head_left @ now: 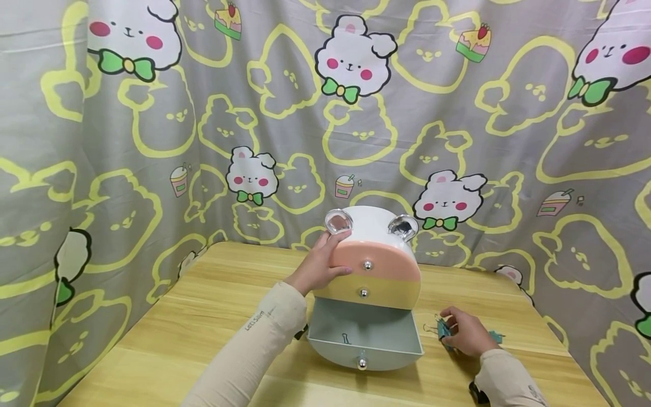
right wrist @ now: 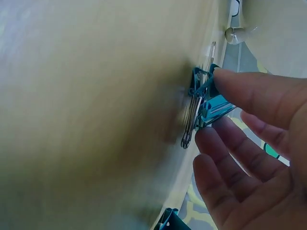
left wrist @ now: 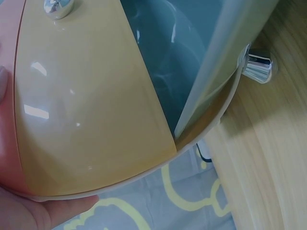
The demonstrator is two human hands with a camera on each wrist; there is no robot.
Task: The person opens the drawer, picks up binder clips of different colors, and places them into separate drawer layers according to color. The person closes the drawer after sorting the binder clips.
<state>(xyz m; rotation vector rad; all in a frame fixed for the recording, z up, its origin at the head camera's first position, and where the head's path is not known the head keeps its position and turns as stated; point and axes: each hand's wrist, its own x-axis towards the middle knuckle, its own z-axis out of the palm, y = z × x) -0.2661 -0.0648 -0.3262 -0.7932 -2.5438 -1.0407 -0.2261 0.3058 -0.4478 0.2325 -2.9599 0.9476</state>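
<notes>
A small bear-eared drawer box stands on the table, with pink, yellow and grey-green fronts. Its bottom drawer is pulled out; a small dark wire-like piece shows inside. My left hand rests on the box's left side, thumb across the pink front and fingers straight along the side. To the right of the drawer, my right hand pinches teal binder clips between thumb and fingers, close to the tabletop. Their exact number is unclear. Another teal binder clip lies beyond that hand.
The wooden table bears the box and clips. A grey curtain with rabbit prints hangs behind and along both sides. Round silver knobs stick out from the drawer fronts.
</notes>
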